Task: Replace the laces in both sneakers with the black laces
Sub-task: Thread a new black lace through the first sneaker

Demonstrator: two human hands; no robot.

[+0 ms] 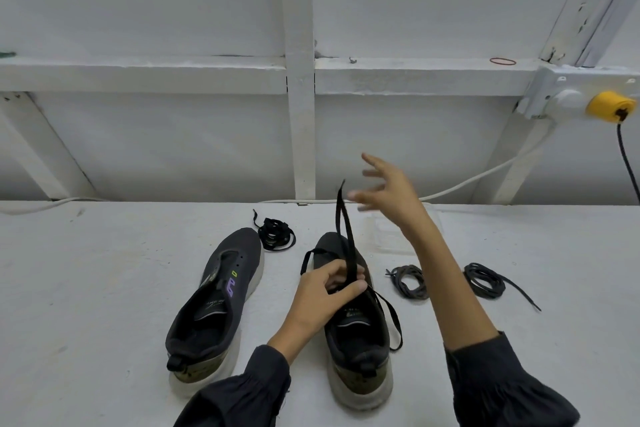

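Two dark sneakers with pale soles stand side by side on the white table, toes pointing away. The left sneaker (214, 302) has no lace. Over the right sneaker (356, 333) my left hand (322, 295) pinches a flat black lace (348, 232) at the eyelets. One end of that lace stands up in the air and the other trails over the shoe's right side. My right hand (388, 194) is raised above the toe, fingers spread, blurred, holding nothing. A bundled black lace (275, 234) lies beyond the left sneaker.
Two coiled round laces lie right of the shoes: a brownish one (410, 281) and a darker one (488, 279). A clear plastic box (391, 236) sits behind my right forearm. A white framed wall, a white cable and a yellow plug (607, 106) back the table.
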